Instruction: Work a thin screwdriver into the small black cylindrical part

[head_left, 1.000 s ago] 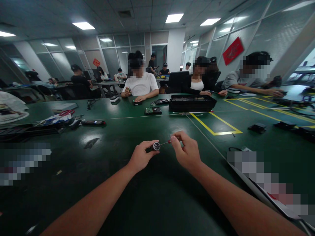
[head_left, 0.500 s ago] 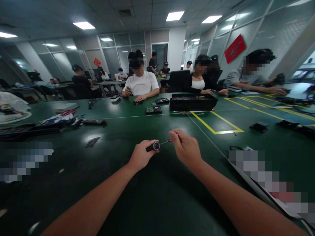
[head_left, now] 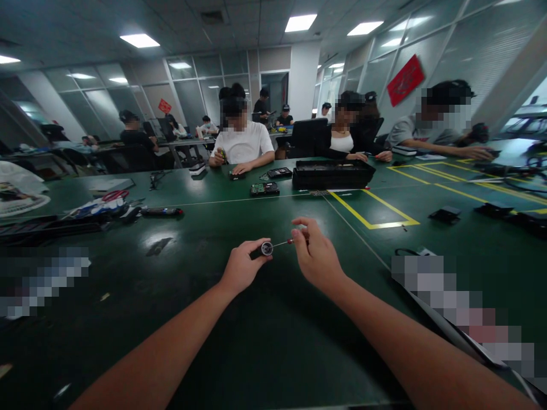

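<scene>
My left hand (head_left: 244, 263) is closed around a small round part (head_left: 267, 249) with a silvery rim and a dark inside, its open face turned toward me. Between thumb and fingers of my right hand (head_left: 317, 250) sits a thin screwdriver (head_left: 282, 244) with a red collar; most of its handle is hidden by the fingers. The shaft points left and its tip meets the round part at the rim or inside it; which one I cannot tell. Both hands are held over the green table (head_left: 273, 341).
A long black tray (head_left: 331, 175) and circuit-board parts (head_left: 264, 189) lie farther back. On the left are a black pen-like tool (head_left: 162, 212) and a heap of tools (head_left: 100, 206). Black blocks (head_left: 445, 214) lie to the right. Co-workers sit across the table.
The fingers of my right hand have loosened and spread a little on the screwdriver. My left hand still holds the round part. The whole view has shifted slightly.
</scene>
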A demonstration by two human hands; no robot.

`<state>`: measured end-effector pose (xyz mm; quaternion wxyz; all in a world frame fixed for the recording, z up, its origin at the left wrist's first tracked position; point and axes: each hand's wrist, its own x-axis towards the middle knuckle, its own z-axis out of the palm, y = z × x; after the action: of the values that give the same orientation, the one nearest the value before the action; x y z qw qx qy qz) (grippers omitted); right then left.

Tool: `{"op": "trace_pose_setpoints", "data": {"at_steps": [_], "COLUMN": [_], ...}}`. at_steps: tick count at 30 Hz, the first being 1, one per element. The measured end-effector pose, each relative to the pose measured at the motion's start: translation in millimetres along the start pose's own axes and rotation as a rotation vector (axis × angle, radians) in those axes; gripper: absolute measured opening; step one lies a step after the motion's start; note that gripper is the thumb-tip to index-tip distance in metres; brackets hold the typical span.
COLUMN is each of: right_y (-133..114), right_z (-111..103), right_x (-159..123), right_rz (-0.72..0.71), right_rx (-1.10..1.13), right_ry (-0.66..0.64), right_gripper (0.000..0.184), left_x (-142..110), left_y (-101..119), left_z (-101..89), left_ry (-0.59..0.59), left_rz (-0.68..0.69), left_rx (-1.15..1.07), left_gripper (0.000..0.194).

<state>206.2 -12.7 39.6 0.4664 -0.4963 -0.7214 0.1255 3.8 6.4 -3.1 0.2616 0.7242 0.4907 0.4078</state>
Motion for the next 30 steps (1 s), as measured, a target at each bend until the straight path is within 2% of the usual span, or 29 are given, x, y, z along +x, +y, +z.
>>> {"op": "trace_pose_setpoints", "data": {"at_steps": [3, 6, 9, 13, 19, 22, 27, 30], "right_y": [2, 4, 3, -2, 0, 3, 0, 4], "right_z": [2, 0, -2, -2, -4, -3, 2, 7], "right_x": [-1, 2, 3, 1, 4, 4, 0, 2], "right_rz": [-0.035, 0.019, 0.048, 0.004, 0.087, 0.053, 0.026, 0.14], "right_rx": [0.027, -0.008, -0.07, -0.009, -0.047, -0.063, 0.126, 0.312], "right_ry": [0.015, -0.026, -0.038, -0.025, -0.126, -0.089, -0.021, 0.017], "right_gripper": [0.026, 0.026, 0.033, 0.031, 0.032, 0.03, 0.023, 0.021], "left_x": [1, 2, 1, 0, 1, 1, 0, 1], "left_y": [-1, -1, -1, -1, -3, -1, 1, 3], "left_z": [0.1, -0.1, 0.4, 0.6, -0.8, 0.6, 0.1, -2.6], "left_ry": [0.033, 0.05, 0.042, 0.023, 0.056, 0.06, 0.087, 0.087], "left_rz": [0.009, 0.023, 0.032, 0.025, -0.002, 0.01, -0.008, 0.05], "left_rx": [0.006, 0.022, 0.038, 0.03, 0.039, 0.071, 0.131, 0.135], "left_gripper": [0.041, 0.041, 0.042, 0.043, 0.043, 0.043, 0.042, 0.041]}}
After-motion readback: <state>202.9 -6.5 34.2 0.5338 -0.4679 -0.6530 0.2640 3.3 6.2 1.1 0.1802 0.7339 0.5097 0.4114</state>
